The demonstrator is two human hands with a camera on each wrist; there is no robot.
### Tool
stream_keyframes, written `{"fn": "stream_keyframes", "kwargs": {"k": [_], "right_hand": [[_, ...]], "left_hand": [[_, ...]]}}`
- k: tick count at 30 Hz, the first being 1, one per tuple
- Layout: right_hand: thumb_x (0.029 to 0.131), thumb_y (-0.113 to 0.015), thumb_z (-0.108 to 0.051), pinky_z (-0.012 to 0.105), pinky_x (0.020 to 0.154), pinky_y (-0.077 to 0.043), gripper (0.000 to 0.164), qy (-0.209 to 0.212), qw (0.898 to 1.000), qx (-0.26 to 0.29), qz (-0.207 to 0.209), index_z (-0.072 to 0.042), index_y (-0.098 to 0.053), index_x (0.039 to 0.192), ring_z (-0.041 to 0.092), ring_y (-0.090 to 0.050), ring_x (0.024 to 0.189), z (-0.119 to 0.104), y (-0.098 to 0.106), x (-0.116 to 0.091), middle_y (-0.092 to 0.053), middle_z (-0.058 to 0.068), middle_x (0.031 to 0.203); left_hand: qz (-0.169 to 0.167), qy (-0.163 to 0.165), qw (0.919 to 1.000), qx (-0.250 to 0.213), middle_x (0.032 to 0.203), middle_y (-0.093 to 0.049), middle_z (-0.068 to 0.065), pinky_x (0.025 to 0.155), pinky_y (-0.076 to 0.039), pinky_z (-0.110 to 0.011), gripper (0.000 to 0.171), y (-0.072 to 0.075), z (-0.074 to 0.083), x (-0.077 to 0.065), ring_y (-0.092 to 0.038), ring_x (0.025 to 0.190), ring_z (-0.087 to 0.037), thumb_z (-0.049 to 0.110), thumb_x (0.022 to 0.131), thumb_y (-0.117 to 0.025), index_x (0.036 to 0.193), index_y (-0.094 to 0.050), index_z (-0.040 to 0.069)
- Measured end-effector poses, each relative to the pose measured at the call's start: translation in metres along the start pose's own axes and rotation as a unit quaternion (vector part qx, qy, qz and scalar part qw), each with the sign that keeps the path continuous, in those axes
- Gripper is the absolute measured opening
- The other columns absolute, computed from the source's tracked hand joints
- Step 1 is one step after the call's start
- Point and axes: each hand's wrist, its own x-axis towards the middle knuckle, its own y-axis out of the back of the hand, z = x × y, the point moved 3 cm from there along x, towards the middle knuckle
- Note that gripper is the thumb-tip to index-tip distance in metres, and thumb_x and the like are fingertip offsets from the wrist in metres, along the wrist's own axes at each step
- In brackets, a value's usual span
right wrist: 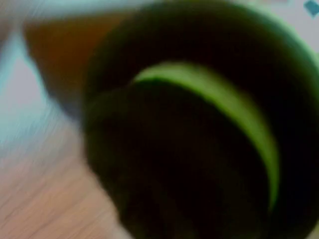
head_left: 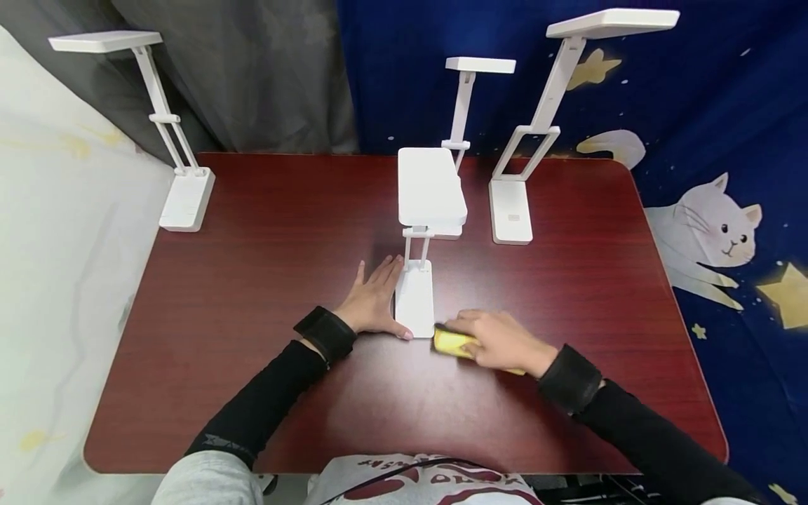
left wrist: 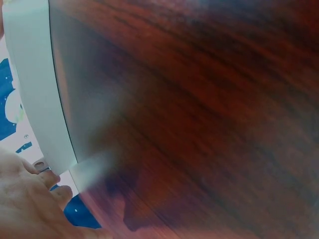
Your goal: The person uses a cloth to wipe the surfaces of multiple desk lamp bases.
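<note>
A white folding desk lamp stands at the table's middle, its base (head_left: 414,301) flat on the wood and its lamp head (head_left: 431,186) raised above. My left hand (head_left: 375,298) rests along the base's left side, fingers straight and spread, thumb at the near left corner. In the left wrist view, the fingers (left wrist: 37,199) lie beside the white base (left wrist: 40,89). Right of the base, my right hand (head_left: 499,339) grips a long yellow object (head_left: 454,344), its end close to the near right corner. The right wrist view is dark and blurred, with a yellow-green curved strip (right wrist: 214,94).
Three more white desk lamps stand toward the back: one at the far left (head_left: 188,200), one behind the middle lamp (head_left: 480,65) and one on the right (head_left: 511,214). The red-brown table (head_left: 271,231) meets a grey curtain (head_left: 252,77) and a blue printed cloth (head_left: 404,42).
</note>
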Motion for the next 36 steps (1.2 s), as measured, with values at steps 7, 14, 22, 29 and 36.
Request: {"fn": "stream_keyframes", "kwargs": {"k": [7, 14, 22, 29, 36], "right_hand": [[0.089, -0.073, -0.02, 0.057, 0.068, -0.058, 0.047, -0.176, 0.98, 0.023, 0.088, 0.005, -0.067, 0.129, 0.038, -0.069, 0.084, 0.038, 0.02, 0.038, -0.07, 0.024, 0.109], [0.089, -0.073, -0.021, 0.055, 0.065, -0.059, 0.049, -0.181, 0.978, -0.041, 0.092, 0.009, -0.067, 0.129, 0.039, -0.07, 0.079, 0.026, 0.001, 0.068, -0.068, 0.024, 0.108], [0.086, -0.078, -0.016, 0.051, 0.061, -0.059, 0.037, -0.103, 0.986, -0.094, 0.088, 0.006, -0.072, 0.115, 0.035, -0.07, 0.078, 0.002, -0.006, 0.055, -0.069, 0.021, 0.098], [0.082, -0.083, -0.015, 0.044, 0.056, -0.058, 0.036, -0.035, 0.989, -0.115, 0.085, 0.002, -0.073, 0.112, 0.027, -0.066, 0.076, -0.022, -0.02, 0.021, -0.064, 0.01, 0.087], [0.076, -0.083, -0.015, 0.034, 0.055, -0.055, 0.041, 0.106, 0.979, -0.164, 0.054, -0.007, -0.075, 0.115, 0.019, -0.064, 0.078, -0.046, -0.017, -0.018, -0.065, 0.002, 0.089]], "left_hand": [[0.009, -0.002, 1.0, -0.003, 0.175, -0.014, -0.019, 0.127, 0.002, -0.068, 0.148, -0.001, 0.0, -0.002, -0.01, 0.165, -0.031, 0.063, 0.065, -0.093, 0.167, -0.007, 0.0], [0.012, -0.007, 0.9999, 0.001, 0.176, -0.016, -0.016, 0.127, 0.0, -0.069, 0.147, -0.002, 0.001, -0.001, -0.011, 0.164, -0.031, 0.065, 0.064, -0.092, 0.167, -0.009, 0.001], [0.013, 0.002, 0.9998, 0.018, 0.175, -0.016, -0.018, 0.127, 0.0, -0.069, 0.148, 0.002, -0.001, 0.0, -0.012, 0.164, -0.031, 0.067, 0.064, -0.092, 0.167, -0.009, 0.001], [0.018, 0.005, 0.9995, 0.025, 0.175, -0.018, -0.018, 0.126, -0.001, -0.071, 0.145, 0.003, -0.001, -0.003, -0.014, 0.164, -0.032, 0.066, 0.065, -0.091, 0.167, -0.011, 0.0], [0.015, 0.001, 0.9998, 0.015, 0.176, -0.016, -0.016, 0.126, 0.001, -0.071, 0.14, 0.005, -0.001, -0.004, -0.012, 0.164, -0.031, 0.064, 0.07, -0.089, 0.168, -0.01, 0.002]]}}
